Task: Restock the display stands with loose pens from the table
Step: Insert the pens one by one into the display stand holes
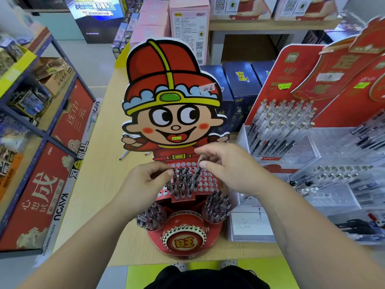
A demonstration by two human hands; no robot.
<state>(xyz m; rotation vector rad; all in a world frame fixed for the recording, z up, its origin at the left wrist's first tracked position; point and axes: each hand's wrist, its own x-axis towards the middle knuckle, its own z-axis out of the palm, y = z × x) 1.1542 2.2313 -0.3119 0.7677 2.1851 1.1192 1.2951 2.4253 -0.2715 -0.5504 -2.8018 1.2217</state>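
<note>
Reaching in over the near edge of the table (100,184), we meet first the red drum (184,236) at the foot of the cartoon display stand (173,113), flanked by two clear cups (151,215) packed with dark-capped pens, one on each side. Just behind them rises the perforated tray (205,181), where a cluster of standing pens (183,182) fills the middle holes, with bare holes around it. Our right hand (227,170) pinches a pen (199,167) between thumb and forefinger, holding it tilted with its lower end down among the holes on the tray's right part. Our left hand (143,180) has its fingers curled, thumb and forefinger tips drawn close at the top of a pen on the cluster's left side (we cannot tell whether they truly grip it). Behind the stand's cardboard figure two loose pens (124,155) lie on the wood. To the right stands a red rack (281,126) of clear pens, and farther back are dark blue boxes (239,84) and pink boxes (187,28)
</note>
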